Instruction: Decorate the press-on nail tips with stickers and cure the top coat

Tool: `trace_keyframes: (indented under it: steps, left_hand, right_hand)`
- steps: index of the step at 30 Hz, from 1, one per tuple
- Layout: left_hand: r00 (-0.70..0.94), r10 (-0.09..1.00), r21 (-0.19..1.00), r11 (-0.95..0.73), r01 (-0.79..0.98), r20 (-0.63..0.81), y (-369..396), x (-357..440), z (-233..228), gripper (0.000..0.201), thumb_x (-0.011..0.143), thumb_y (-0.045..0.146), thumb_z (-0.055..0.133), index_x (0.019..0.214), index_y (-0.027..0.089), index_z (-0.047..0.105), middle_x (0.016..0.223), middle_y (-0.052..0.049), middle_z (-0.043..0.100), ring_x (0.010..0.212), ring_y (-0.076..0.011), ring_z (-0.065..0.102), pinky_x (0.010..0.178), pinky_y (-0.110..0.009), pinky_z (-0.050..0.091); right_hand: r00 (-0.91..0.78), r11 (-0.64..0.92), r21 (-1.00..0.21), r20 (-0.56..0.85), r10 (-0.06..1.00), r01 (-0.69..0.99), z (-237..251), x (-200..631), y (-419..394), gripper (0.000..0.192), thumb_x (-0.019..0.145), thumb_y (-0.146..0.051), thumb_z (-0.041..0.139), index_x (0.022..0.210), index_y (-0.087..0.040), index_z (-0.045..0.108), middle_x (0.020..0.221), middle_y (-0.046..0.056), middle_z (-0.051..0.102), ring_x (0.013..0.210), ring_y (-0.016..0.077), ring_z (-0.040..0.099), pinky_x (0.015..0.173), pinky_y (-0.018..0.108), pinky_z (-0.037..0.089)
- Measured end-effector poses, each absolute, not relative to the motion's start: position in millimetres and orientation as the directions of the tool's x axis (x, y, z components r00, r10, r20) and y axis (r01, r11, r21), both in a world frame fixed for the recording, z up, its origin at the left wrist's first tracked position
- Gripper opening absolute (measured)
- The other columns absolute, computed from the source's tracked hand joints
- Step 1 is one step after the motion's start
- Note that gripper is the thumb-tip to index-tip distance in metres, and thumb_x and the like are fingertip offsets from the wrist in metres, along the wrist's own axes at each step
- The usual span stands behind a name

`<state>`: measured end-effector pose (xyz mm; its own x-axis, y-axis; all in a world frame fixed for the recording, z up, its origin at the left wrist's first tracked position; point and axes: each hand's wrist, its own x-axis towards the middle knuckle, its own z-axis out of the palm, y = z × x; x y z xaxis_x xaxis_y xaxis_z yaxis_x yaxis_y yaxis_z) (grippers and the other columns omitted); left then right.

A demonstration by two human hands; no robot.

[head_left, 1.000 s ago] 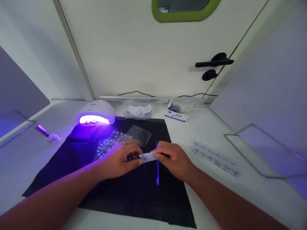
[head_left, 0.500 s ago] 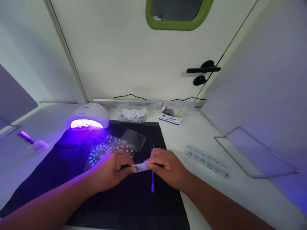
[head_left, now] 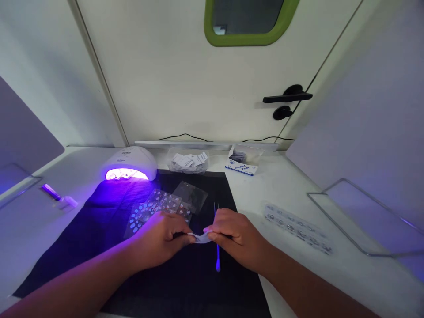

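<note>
A small whitish packet (head_left: 201, 239), apparently paper, is pinched at both ends, its exposed middle bent and sagging between the two grips.

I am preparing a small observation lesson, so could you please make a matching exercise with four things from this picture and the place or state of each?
Things
1. White packet
2. Lamp
3. Box of alcohol pads
4. Two-pronged tool

Places and states
A. Glowing purple
B. Partly hidden by the right hand, its prongs pointing away from the person
C. On the white table, by the far right corner of the black mat
D. Pinched between left hand and right hand

Right pairs: 1-D, 2-A, 3-C, 4-B
</note>
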<state>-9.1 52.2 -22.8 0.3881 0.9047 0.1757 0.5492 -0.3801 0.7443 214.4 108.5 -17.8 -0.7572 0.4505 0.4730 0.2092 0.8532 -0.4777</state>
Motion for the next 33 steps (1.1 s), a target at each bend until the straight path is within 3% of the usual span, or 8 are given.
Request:
trace_keyframes:
  steps: [8, 18, 33]
  left_hand:
    - [0.388, 0.904, 0.737, -0.384, 0.556, 0.179, 52.1, -9.1, -21.1, 0.02, 0.089, 0.024, 0.059, 0.071, 0.018, 0.067, 0.065, 0.001, 0.064, 0.063, -0.0124, 0.058, 0.06, -0.023, 0.039]
    - [0.413, 0.892, 0.728, -0.404, 0.554, 0.181, 52.3, -10.0, -23.1, 0.02, 0.089, 0.026, 0.059, 0.072, 0.018, 0.063, 0.064, 0.003, 0.057, 0.062, -0.0118, 0.052, 0.058, -0.024, 0.034]
    - [0.426, 0.889, 0.702, -0.41, 0.583, 0.166, 50.2, -10.7, -20.1, 0.028, 0.09, 0.027, 0.058, 0.064, 0.017, 0.055, 0.06, 0.003, 0.053, 0.058, -0.0109, 0.049, 0.057, -0.024, 0.031]
  right_hand:
    - [-0.758, 0.856, -0.465, 0.469, 0.453, 0.225, -17.2, 213.5, 108.3, 0.032, 0.099, -0.027, 0.048, 0.082, -0.015, 0.072, 0.062, 0.002, 0.064, 0.062, 0.0143, 0.053, 0.062, 0.029, 0.04]
    - [-0.752, 0.846, -0.456, 0.446, 0.485, 0.275, -17.7, 213.5, 107.7, 0.038, 0.098, -0.027, 0.048, 0.062, -0.018, 0.056, 0.057, 0.0, 0.056, 0.061, 0.0136, 0.05, 0.061, 0.028, 0.038]
    - [-0.779, 0.863, -0.424, 0.427, 0.459, 0.275, -15.4, 213.0, 105.1, 0.04, 0.099, -0.029, 0.046, 0.063, -0.018, 0.059, 0.059, 0.0, 0.056, 0.061, 0.0137, 0.048, 0.062, 0.03, 0.036]
